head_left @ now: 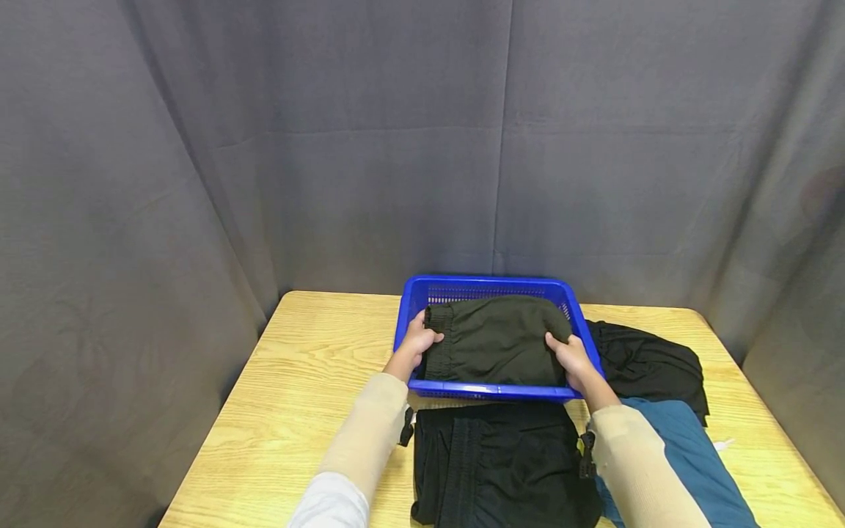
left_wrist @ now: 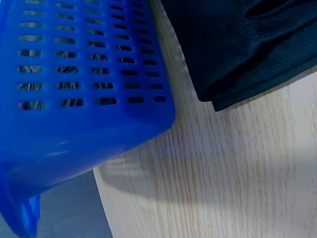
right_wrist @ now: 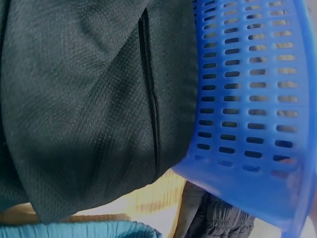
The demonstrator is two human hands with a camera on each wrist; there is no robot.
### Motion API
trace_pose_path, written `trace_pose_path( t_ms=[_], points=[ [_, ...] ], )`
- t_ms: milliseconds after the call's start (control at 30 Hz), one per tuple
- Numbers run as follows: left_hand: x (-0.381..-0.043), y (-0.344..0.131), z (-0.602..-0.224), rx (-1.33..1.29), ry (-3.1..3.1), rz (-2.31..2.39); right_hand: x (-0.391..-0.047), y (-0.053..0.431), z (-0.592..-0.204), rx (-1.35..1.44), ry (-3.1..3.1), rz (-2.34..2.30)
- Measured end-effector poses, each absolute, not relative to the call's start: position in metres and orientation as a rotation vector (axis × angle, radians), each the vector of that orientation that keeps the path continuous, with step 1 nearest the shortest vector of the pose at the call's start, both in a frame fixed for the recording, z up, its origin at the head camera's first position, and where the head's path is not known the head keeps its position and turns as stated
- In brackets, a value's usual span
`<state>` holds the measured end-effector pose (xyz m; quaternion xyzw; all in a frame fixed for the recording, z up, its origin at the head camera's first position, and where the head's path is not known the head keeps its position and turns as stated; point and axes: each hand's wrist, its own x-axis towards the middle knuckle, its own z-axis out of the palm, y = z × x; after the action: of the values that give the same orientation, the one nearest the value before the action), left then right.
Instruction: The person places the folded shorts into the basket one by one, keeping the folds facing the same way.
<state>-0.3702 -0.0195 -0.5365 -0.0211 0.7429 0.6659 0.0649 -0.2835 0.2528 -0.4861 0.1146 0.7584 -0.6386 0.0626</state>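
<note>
A pair of folded dark olive pants [head_left: 505, 341] with a gathered elastic waistband lies inside a blue slotted plastic basket [head_left: 491, 391]. My left hand [head_left: 417, 342] grips the waistband end, its thumb on top of the cloth. At the opposite end my right hand [head_left: 573, 359] holds the folded edge, thumb uppermost. Both wrists cross over the basket's near side. The wrist views show neither hand; the left one has the basket's slotted wall [left_wrist: 89, 119] at its left, the right one has that wall [right_wrist: 247, 109] at its right.
Folded black pants [head_left: 508, 469] lie on the wooden table [head_left: 284, 411] between my forearms, just in front of the basket. A teal garment [head_left: 693, 455] sits under and beside my right forearm, with another black garment [head_left: 650, 363] behind it. A grey curtain [head_left: 396, 147] hangs behind the table.
</note>
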Motion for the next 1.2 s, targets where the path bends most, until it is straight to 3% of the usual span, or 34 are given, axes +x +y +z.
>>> trace_pose_path(
  t_ms=[267, 367, 467, 633, 733, 833, 967, 1033, 1133, 1200],
  points=[
    [-0.435, -0.021, -0.631, 0.04, 2.303, 2.062, -0.285, 0.253, -0.491, 0.364, 2.337, -1.907],
    [-0.441, -0.02, -0.642, 0.052, 2.315, 2.077, -0.285, 0.254, -0.49, 0.365, 2.314, -1.896],
    [-0.424, -0.016, -0.617, -0.05, 2.354, 2.031, -0.284, 0.256, -0.489, 0.372, 2.302, -1.865],
    [-0.359, -0.009, -0.532, -0.146, 2.433, 1.985, -0.284, 0.258, -0.488, 0.36, 2.339, -1.789],
    [-0.349, -0.008, -0.522, -0.149, 2.488, 1.962, -0.283, 0.257, -0.488, 0.352, 2.364, -1.771],
    [-0.396, -0.009, -0.587, -0.123, 2.542, 1.918, -0.295, 0.27, -0.51, 0.292, 2.368, -1.825],
    [-0.486, -0.011, -0.713, -0.118, 2.693, 1.784, -0.337, 0.313, -0.583, 0.197, 2.466, -1.863],
    [-0.511, -0.013, -0.748, -0.138, 2.777, 1.663, -0.355, 0.327, -0.613, 0.185, 2.634, -1.735],
    [-0.505, -0.01, -0.743, -0.084, 2.933, 1.431, -0.36, 0.323, -0.618, 0.179, 2.959, -1.327],
    [-0.472, -0.005, -0.695, -0.007, 3.007, 1.214, -0.347, 0.302, -0.59, 0.134, 3.121, -1.087]
  ],
)
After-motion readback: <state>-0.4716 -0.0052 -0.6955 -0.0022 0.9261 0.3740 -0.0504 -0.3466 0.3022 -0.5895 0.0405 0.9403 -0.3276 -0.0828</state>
